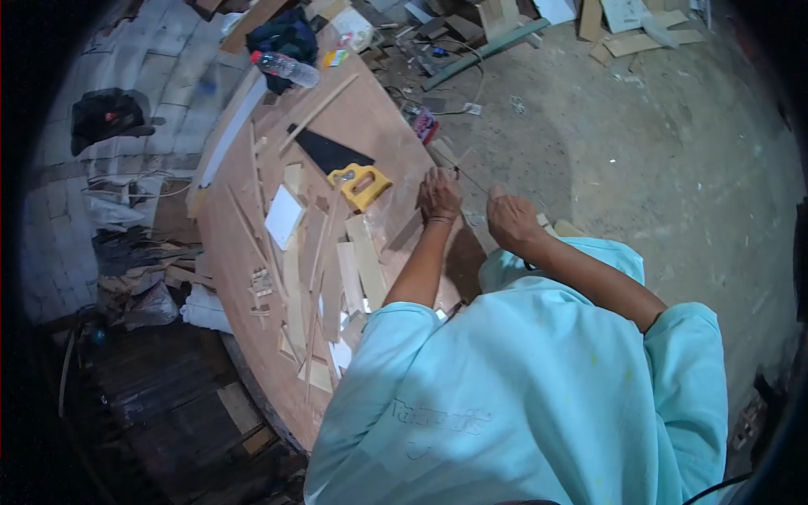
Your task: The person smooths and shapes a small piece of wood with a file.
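Note:
My left hand is closed at the right edge of the wooden board, with its fingers curled down over a wood strip that runs out under it. To its right, my right hand is a fist held off the edge, thumb side up. A thin, dark, straight piece runs from the right fist towards the fingers of the left hand; its kind is too small to tell. On the board, a handsaw with a yellow handle and black blade lies left of my left hand.
Wood strips, a white tile-like piece and offcuts cover the large board. A plastic bottle lies at its far end beside dark cloth. A green bar and scraps lie on the floor. A cap hangs left.

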A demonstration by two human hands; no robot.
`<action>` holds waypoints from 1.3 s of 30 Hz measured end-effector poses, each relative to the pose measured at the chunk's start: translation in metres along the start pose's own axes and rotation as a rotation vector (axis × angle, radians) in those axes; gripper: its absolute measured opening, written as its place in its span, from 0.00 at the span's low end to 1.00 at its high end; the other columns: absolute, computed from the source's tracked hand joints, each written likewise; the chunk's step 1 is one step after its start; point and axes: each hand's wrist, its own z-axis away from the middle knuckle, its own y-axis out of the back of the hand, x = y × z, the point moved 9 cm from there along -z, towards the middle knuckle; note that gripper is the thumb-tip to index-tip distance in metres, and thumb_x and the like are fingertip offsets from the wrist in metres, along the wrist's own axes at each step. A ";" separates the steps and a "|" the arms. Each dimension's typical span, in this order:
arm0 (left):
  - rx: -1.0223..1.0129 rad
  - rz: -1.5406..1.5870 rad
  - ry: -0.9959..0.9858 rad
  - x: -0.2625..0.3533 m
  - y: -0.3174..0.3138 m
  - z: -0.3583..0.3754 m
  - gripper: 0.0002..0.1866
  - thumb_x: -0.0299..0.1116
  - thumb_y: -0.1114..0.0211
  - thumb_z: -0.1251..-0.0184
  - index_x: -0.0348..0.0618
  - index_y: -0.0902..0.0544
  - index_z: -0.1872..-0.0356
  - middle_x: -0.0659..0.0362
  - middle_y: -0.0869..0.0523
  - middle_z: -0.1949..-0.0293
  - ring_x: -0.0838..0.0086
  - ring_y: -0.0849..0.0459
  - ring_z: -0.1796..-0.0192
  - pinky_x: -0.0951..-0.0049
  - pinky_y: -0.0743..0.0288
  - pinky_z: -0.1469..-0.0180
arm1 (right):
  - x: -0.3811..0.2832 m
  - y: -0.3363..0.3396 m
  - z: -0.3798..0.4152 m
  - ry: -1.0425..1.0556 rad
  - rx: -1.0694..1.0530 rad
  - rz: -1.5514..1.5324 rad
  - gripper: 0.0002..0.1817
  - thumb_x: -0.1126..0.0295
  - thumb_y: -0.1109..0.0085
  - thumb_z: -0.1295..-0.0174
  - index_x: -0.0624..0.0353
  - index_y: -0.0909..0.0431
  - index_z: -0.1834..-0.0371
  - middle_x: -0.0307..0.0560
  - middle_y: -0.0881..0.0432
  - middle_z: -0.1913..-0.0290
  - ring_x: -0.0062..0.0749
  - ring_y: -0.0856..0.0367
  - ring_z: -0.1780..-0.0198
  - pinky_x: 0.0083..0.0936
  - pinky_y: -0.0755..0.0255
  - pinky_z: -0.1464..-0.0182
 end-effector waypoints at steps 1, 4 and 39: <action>0.022 -0.014 -0.069 0.007 0.009 -0.006 0.12 0.39 0.52 0.42 0.40 0.30 0.68 0.51 0.27 0.65 0.60 0.28 0.59 0.63 0.35 0.57 | -0.001 0.001 0.001 -0.004 -0.045 -0.005 0.10 0.72 0.61 0.46 0.67 0.30 0.77 0.56 0.25 0.79 0.42 0.23 0.75 0.33 0.30 0.79; -0.179 0.075 0.014 0.009 0.012 -0.012 0.12 0.39 0.52 0.42 0.39 0.30 0.69 0.51 0.27 0.64 0.61 0.28 0.58 0.64 0.34 0.57 | -0.010 0.014 0.001 0.025 -0.077 0.037 0.11 0.73 0.61 0.46 0.68 0.29 0.74 0.57 0.24 0.78 0.43 0.22 0.75 0.33 0.30 0.79; -0.437 -0.112 0.731 -0.033 0.002 -0.014 0.20 0.47 0.54 0.44 0.38 0.31 0.64 0.49 0.32 0.59 0.54 0.37 0.51 0.51 0.45 0.53 | -0.025 -0.028 -0.032 0.101 -0.229 0.086 0.07 0.72 0.51 0.58 0.59 0.24 0.76 0.51 0.23 0.75 0.39 0.22 0.70 0.30 0.28 0.73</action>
